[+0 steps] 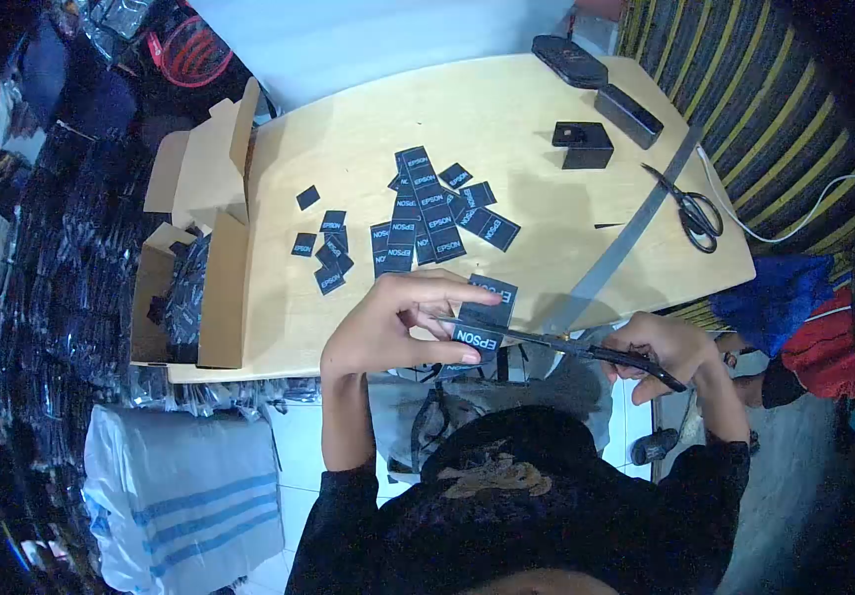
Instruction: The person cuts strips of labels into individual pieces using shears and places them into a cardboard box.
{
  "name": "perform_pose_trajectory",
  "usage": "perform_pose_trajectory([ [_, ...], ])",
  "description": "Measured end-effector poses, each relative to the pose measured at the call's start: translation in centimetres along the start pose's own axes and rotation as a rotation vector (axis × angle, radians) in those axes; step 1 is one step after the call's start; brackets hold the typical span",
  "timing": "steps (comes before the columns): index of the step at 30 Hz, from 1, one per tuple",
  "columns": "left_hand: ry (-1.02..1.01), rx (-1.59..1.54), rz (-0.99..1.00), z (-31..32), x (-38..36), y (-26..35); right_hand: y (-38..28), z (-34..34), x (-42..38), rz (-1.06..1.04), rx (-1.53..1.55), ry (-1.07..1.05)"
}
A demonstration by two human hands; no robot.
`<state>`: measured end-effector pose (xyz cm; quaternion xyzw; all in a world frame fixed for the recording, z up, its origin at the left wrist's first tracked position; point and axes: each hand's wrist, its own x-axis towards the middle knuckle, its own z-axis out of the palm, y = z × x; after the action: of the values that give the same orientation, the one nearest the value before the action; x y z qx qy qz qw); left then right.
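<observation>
My left hand [403, 322] pinches a dark strip of EPSON labels [488, 310] between thumb and fingers, over the table's near edge. My right hand [661, 352] is wrapped round the handles of a pair of black scissors [601, 354]. Their blades point left and lie across the strip between two printed labels. On the wooden table beyond my hands is a loose pile of EPSON label strips [435, 210]. Left of that pile lie several single cut labels [330, 260].
An open cardboard box [221, 288] full of dark labels stands at the left. A second pair of scissors [697, 213] lies at the right beside a grey band [626, 233]. Black cases [629, 115] sit at the far right. A white cable [785, 238] hangs over the right edge.
</observation>
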<state>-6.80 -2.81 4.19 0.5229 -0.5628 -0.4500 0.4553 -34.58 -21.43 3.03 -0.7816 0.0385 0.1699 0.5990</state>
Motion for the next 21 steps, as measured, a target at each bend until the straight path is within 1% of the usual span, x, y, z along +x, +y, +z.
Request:
perform_pose_trajectory([
  [3, 0.002, 0.030, -0.008, 0.0, 0.0, 0.4, 0.2, 0.1, 0.1, -0.039, -0.007, 0.006],
  [7, -0.016, 0.047, -0.009, -0.2, -0.1, 0.4, 0.1, 0.2, 0.0, -0.029, -0.060, 0.013],
  [9, -0.015, 0.028, -0.013, -0.2, -0.1, 0.2, -0.1, 0.3, 0.1, -0.078, -0.093, 0.052],
  [11, -0.013, 0.010, -0.017, -0.2, -0.2, 0.1, -0.3, 0.1, 0.1, -0.072, -0.089, 0.045],
  [16, 0.010, 0.030, 0.022, -0.3, -0.2, 0.1, -0.1, 0.4, 0.2, -0.087, -0.125, 0.080],
  [17, 0.011, 0.030, 0.021, -0.3, -0.3, 0.0, -0.1, 0.4, 0.2, -0.052, -0.175, 0.089],
  [19, 0.024, -0.042, -0.061, -0.5, -0.5, -0.3, 0.0, 0.4, 0.3, -0.019, -0.227, 0.098],
  [21, 0.032, 0.033, -0.065, -1.0, -0.8, -0.4, 0.4, 0.4, 0.6, 0.039, -0.268, 0.130],
])
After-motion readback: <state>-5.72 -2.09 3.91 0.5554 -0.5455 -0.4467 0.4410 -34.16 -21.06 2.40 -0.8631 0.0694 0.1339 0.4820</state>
